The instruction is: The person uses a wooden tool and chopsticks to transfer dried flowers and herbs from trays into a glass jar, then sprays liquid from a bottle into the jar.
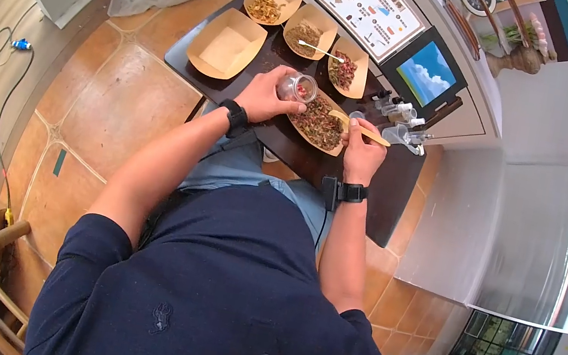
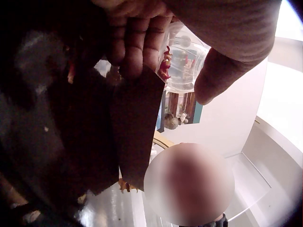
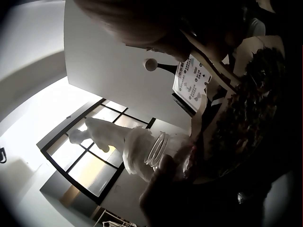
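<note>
My left hand [image 1: 266,96] grips a small clear jar [image 1: 305,88] over the near paper tray. Red dried bits lie inside the jar [image 2: 183,61], whose open mouth shows in the right wrist view. Between the thumb and fingers of my right hand [image 1: 362,152] are slim wooden tweezers [image 1: 376,137]. Their two strips [image 3: 215,71] reach toward the herbs in the right wrist view. Mixed dried herbs and reddish petals [image 1: 320,124] fill the near tray [image 1: 335,151], which sits below the jar and between both hands.
Behind stand paper trays with yellowish pieces [image 1: 264,10], brown bits [image 1: 301,38] and red petals [image 1: 344,74]; a white stick [image 1: 321,51] lies across two. A bare paper tray [image 1: 225,45] is at left. Small bottles [image 1: 402,112], a screen [image 1: 428,72] and an instruction sheet [image 1: 367,8] stand beyond.
</note>
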Available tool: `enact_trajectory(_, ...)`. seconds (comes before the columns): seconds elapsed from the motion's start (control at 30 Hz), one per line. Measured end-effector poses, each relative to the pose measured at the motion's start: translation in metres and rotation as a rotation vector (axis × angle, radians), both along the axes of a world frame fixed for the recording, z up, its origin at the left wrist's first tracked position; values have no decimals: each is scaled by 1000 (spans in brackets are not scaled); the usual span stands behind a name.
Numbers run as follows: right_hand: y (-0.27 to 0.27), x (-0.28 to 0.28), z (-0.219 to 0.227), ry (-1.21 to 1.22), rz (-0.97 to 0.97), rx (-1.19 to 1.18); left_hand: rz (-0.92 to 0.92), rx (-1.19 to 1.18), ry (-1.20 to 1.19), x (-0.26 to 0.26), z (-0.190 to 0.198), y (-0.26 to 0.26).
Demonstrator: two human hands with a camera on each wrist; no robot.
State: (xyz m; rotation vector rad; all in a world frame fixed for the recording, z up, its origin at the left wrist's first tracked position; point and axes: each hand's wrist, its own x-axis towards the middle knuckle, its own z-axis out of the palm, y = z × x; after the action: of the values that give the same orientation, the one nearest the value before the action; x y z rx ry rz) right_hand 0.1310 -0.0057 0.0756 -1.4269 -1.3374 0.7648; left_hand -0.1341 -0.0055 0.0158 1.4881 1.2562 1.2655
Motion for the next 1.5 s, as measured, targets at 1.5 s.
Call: enact_trajectory(1.5,6,-8,1,116,-5,20,-10,-9,1,0,2,-1)
